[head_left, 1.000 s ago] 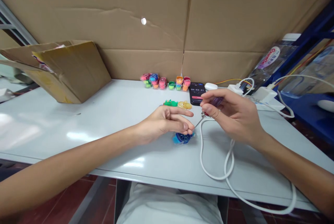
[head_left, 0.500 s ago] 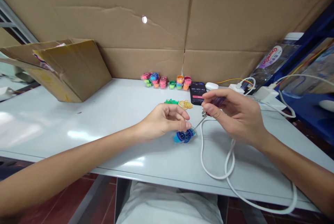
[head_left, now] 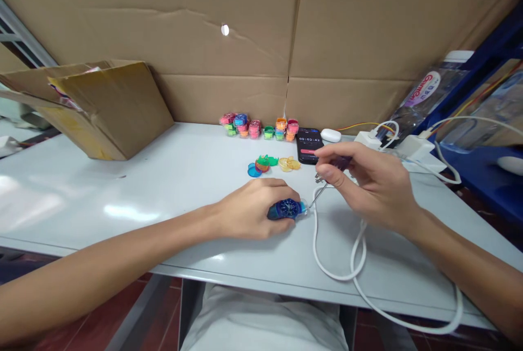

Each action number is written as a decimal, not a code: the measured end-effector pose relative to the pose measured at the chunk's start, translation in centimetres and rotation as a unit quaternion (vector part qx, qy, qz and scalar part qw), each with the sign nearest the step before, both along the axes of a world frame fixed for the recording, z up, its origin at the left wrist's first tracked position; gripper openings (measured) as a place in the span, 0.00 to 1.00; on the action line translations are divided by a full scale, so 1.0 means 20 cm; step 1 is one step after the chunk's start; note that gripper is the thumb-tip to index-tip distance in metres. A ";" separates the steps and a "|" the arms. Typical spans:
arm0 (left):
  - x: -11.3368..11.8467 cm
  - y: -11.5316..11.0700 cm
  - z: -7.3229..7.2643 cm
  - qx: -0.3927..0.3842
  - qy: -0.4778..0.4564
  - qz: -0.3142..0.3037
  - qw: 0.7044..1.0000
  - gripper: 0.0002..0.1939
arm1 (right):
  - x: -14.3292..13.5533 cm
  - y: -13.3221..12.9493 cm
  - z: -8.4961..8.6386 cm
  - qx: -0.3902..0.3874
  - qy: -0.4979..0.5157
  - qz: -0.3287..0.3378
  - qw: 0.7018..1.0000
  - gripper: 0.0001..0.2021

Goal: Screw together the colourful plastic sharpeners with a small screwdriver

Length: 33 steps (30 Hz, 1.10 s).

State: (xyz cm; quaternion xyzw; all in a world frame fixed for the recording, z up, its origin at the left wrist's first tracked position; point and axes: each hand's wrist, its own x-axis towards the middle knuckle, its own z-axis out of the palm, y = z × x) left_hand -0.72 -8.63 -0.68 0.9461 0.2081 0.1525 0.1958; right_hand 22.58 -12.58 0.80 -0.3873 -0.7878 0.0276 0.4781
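Observation:
A blue wristwatch (head_left: 289, 208) lies face up on the table, with a clear piece at its right end. My left hand (head_left: 255, 208) wraps round its left side, thumb in front and fingers behind. My right hand (head_left: 368, 182) pinches the dark purple handle of a screwdriver (head_left: 320, 194). Its thin metal shaft slants down to the left, the tip close to the watch's right end; whether they touch I cannot tell. Behind the watch are blue, red and green translucent discs (head_left: 254, 170) and yellow ones (head_left: 289, 164).
Several colourful watches (head_left: 255, 129) stand along the cardboard wall. A phone (head_left: 309, 146) showing a timer lies beside a white case (head_left: 330, 135). A white cable (head_left: 359, 264) loops at the right. A cardboard box (head_left: 122, 111) stands left, a plastic bottle (head_left: 429, 92) right.
My left hand has come down from above the watch and closed round its left side. The screwdriver tip has shifted from the watch's upper right edge slightly right and down.

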 end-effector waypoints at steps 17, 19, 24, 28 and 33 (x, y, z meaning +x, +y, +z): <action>-0.01 0.01 0.01 0.010 0.020 -0.020 1.000 0.18 | -0.03 -0.01 -0.01 -0.023 0.032 0.021 0.999 0.07; -0.01 0.01 0.00 0.001 0.016 -0.013 1.000 0.16 | -0.03 -0.02 -0.01 -0.018 0.025 0.019 0.999 0.07; -0.01 0.00 0.00 -0.027 0.003 0.017 0.999 0.13 | -0.03 -0.03 -0.01 -0.005 0.013 0.012 1.000 0.05; -0.01 0.00 -0.01 -0.058 -0.004 0.034 0.998 0.13 | -0.03 -0.02 -0.01 0.009 0.015 0.020 1.000 0.05; 0.00 -0.01 -0.01 -0.074 -0.039 0.029 0.996 0.09 | -0.04 -0.02 -0.01 0.011 0.022 0.029 0.999 0.06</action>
